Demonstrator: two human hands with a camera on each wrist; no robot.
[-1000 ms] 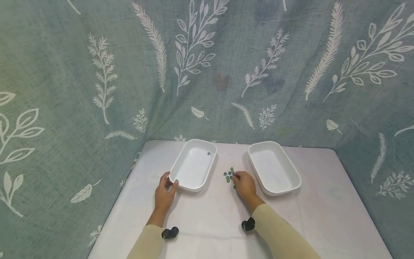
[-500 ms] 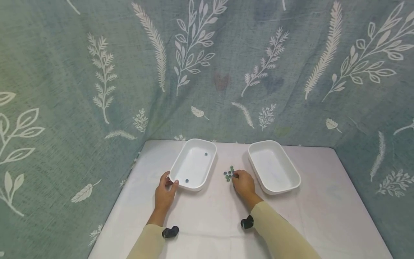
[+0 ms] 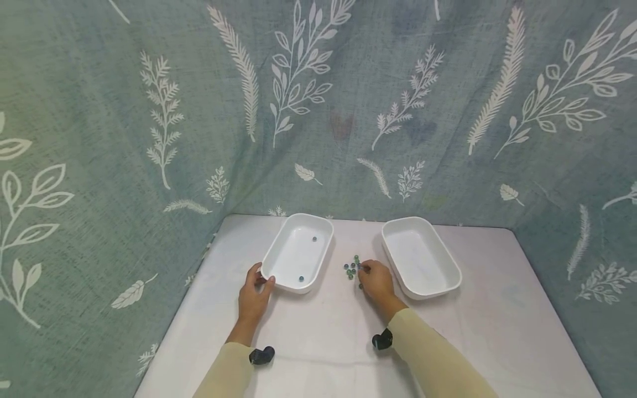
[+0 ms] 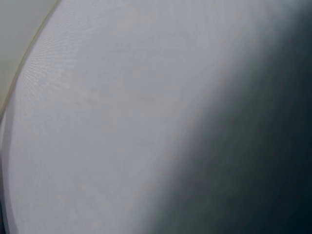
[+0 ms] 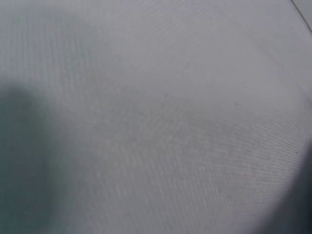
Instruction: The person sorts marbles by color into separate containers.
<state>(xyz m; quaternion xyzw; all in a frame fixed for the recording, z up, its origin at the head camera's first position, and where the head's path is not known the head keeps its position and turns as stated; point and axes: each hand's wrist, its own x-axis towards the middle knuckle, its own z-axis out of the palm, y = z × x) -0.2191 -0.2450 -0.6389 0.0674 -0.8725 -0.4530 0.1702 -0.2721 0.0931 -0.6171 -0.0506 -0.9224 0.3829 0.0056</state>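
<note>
In the head view, my left hand [image 3: 253, 298] grips the near left corner of the left white tray [image 3: 280, 250], thumb at its front rim and fingers around the side. Two small bluish marbles [image 3: 314, 239] lie in this tray, far apart. My right hand [image 3: 377, 283] is at the right side of a loose cluster of green and blue marbles [image 3: 350, 272] on the table. Its fingers are bent and pinch at a blue marble [image 3: 359, 266] by the fingertips, which are partly hidden. Neither wrist view shows the fingers or the marbles.
A second white tray [image 3: 423, 255] stands just right of my right hand, with no marbles visible in it. The pale table [image 3: 318, 342] meets a green leaf-patterned cloth [image 3: 348, 182] at the back and sides.
Inside the left tray, the near marble has rolled right from the corner by my thumb, and the far one has drifted slightly left. Both hands have stayed nearly still.
</note>
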